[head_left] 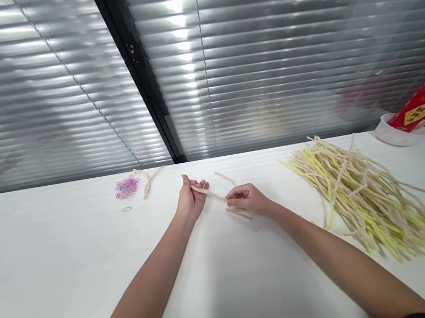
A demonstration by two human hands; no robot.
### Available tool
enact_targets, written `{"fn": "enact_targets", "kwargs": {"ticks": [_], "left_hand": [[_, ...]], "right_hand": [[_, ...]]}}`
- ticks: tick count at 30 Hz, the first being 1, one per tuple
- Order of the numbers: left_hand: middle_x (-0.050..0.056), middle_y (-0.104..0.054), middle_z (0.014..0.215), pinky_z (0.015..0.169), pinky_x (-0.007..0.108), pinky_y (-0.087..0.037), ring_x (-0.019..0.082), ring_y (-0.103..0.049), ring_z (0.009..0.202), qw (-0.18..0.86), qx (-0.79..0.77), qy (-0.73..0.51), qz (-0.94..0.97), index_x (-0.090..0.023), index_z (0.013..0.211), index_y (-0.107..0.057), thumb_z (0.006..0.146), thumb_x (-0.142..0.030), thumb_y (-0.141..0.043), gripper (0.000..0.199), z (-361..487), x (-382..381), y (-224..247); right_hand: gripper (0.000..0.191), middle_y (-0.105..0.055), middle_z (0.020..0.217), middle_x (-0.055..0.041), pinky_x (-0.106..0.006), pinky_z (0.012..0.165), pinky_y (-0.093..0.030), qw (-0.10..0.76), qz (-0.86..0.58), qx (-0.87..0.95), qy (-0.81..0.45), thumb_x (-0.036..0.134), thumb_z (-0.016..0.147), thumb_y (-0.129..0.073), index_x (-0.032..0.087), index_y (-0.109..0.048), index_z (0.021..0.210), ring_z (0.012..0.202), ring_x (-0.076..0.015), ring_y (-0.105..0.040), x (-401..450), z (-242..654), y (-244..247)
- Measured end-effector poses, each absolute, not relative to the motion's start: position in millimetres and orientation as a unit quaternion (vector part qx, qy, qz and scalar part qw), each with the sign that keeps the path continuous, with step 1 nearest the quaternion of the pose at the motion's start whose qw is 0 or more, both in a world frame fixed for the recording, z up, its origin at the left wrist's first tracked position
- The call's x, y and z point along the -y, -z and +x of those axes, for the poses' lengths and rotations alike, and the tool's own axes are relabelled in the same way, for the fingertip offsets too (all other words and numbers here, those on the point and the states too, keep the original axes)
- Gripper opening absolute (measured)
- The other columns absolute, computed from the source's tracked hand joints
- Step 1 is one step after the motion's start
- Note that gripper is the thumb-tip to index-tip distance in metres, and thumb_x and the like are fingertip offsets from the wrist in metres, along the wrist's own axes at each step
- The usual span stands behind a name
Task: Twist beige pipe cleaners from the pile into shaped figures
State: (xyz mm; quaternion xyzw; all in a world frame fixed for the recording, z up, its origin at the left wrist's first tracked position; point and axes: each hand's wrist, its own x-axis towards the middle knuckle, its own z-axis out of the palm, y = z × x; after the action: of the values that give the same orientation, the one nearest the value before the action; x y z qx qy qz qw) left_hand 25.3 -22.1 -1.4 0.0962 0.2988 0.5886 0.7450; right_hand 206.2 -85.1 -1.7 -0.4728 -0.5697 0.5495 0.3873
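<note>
the left hand (193, 197) has its thumb up and its fingers part-curled, with one end of a beige strand (213, 194) caught near the thumb. the right hand (248, 199) pinches the strand's other end, thumb and fingertips closed together. between them it slants down toward the right, above the middle of the white table (50, 262).

close about the right hand are two more beige pieces: a thin upper piece (224, 178) just beyond its knuckles, and a lower piece (239, 213) just below the fingers (whether that one lies on the table or hangs from the grip, i cannot tell).

farther left, near the back edge, a few beige strands cross in a small bundle (149, 183). just beside it sits a pile of pink and purple loops (127, 187), with a single loop (127, 209) apart in front.

well to the right of the hands, a big heap of yellow and beige strands (366, 198) fans across the table. past it, at the back corner, a red package (415, 104) leans in a clear shallow bowl (382, 131). slatted blinds (279, 50) and a black post (141, 73) stand behind everything.
</note>
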Motion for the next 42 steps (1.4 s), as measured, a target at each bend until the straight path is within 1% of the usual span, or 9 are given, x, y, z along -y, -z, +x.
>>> {"fn": "enact_targets", "kwargs": {"ticks": [6, 9, 12, 16, 23, 29, 36, 38, 42], "left_hand": [[0.000, -0.054, 0.048, 0.076, 0.032, -0.050, 0.014, -0.062, 0.061, 0.752, -0.300, -0.575, 0.119, -0.014, 0.057, -0.053, 0.082, -0.051, -0.050, 0.044, 22, 23, 0], [0.003, -0.063, 0.066, 0.074, 0.033, -0.051, 0.017, -0.064, 0.068, 0.757, -0.296, -0.558, 0.163, -0.014, 0.076, -0.062, 0.082, -0.052, -0.051, 0.040, 21, 24, 0], [0.007, -0.066, 0.086, 0.075, 0.032, -0.052, 0.018, -0.065, 0.076, 0.771, -0.285, -0.526, 0.220, -0.014, 0.098, -0.063, 0.082, -0.045, -0.055, 0.037, 21, 27, 0], [0.009, -0.066, 0.089, 0.077, 0.031, -0.052, 0.016, -0.064, 0.079, 0.775, -0.273, -0.503, 0.269, -0.012, 0.107, -0.061, 0.081, -0.030, -0.060, 0.031, 22, 30, 2], [0.007, -0.065, 0.086, 0.075, 0.027, -0.052, 0.013, -0.062, 0.076, 0.768, -0.288, -0.502, 0.275, -0.012, 0.105, -0.062, 0.078, -0.024, -0.064, 0.030, 21, 31, 4], [0.007, -0.064, 0.089, 0.076, 0.026, -0.050, 0.012, -0.060, 0.078, 0.761, -0.294, -0.487, 0.311, -0.013, 0.104, -0.063, 0.077, -0.027, -0.064, 0.031, 24, 36, -1], [0.006, -0.060, 0.082, 0.078, 0.026, -0.047, 0.012, -0.057, 0.077, 0.728, -0.318, -0.477, 0.376, -0.012, 0.083, -0.067, 0.074, -0.033, -0.068, 0.023, 30, 39, 0], [0.008, -0.062, 0.088, 0.078, 0.026, -0.047, 0.011, -0.057, 0.075, 0.716, -0.324, -0.475, 0.396, -0.011, 0.077, -0.067, 0.073, -0.034, -0.068, 0.023, 32, 38, 4], [0.014, -0.056, 0.118, 0.075, 0.027, -0.047, 0.010, -0.058, 0.067, 0.691, -0.340, -0.465, 0.436, -0.011, 0.076, -0.066, 0.072, -0.036, -0.067, 0.026, 33, 36, 11]], "right_hand": [[0.023, -0.062, 0.069, -0.0030, -0.022, 0.054, -0.037, 0.404, -0.472, 0.557, -0.551, 0.033, 0.068, -0.070, 0.014, -0.069, 0.081, 0.059, -0.0105, -0.050, 84, 205, 7], [0.023, -0.063, 0.071, -0.0031, -0.023, 0.058, -0.040, 0.434, -0.477, 0.553, -0.528, 0.033, 0.068, -0.069, 0.014, -0.069, 0.082, 0.062, -0.0117, -0.053, 83, 203, 10], [0.024, -0.064, 0.072, -0.0038, -0.024, 0.059, -0.042, 0.459, -0.476, 0.555, -0.505, 0.033, 0.070, -0.068, 0.014, -0.069, 0.083, 0.063, -0.0124, -0.054, 83, 201, 11], [0.024, -0.067, 0.079, -0.0063, -0.027, 0.065, -0.046, 0.489, -0.480, 0.561, -0.464, 0.033, 0.071, -0.067, 0.014, -0.069, 0.086, 0.070, -0.0158, -0.059, 84, 199, 13], [0.015, -0.065, 0.076, -0.0058, -0.028, 0.063, -0.048, 0.502, -0.507, 0.639, -0.288, 0.026, 0.076, -0.061, 0.018, -0.070, 0.084, 0.068, -0.0164, -0.059, 89, 196, 11], [0.019, -0.062, 0.075, -0.0053, -0.026, 0.064, -0.044, 0.447, -0.520, 0.719, -0.110, 0.019, 0.084, -0.049, 0.019, -0.068, 0.087, 0.067, -0.0148, -0.055, 92, 195, 12], [0.020, -0.061, 0.080, -0.0055, -0.026, 0.071, -0.039, 0.363, -0.517, 0.775, 0.024, 0.014, 0.086, -0.046, 0.018, -0.066, 0.085, 0.074, -0.0147, -0.054, 93, 201, 0], [0.021, -0.061, 0.083, -0.0053, -0.026, 0.070, -0.038, 0.351, -0.520, 0.777, 0.038, 0.014, 0.087, -0.045, 0.018, -0.065, 0.088, 0.074, -0.0144, -0.053, 92, 205, -6], [0.021, -0.061, 0.087, -0.0051, -0.026, 0.070, -0.037, 0.341, -0.517, 0.784, 0.026, 0.016, 0.089, -0.044, 0.019, -0.064, 0.091, 0.076, -0.0141, -0.053, 90, 211, -14]]}}
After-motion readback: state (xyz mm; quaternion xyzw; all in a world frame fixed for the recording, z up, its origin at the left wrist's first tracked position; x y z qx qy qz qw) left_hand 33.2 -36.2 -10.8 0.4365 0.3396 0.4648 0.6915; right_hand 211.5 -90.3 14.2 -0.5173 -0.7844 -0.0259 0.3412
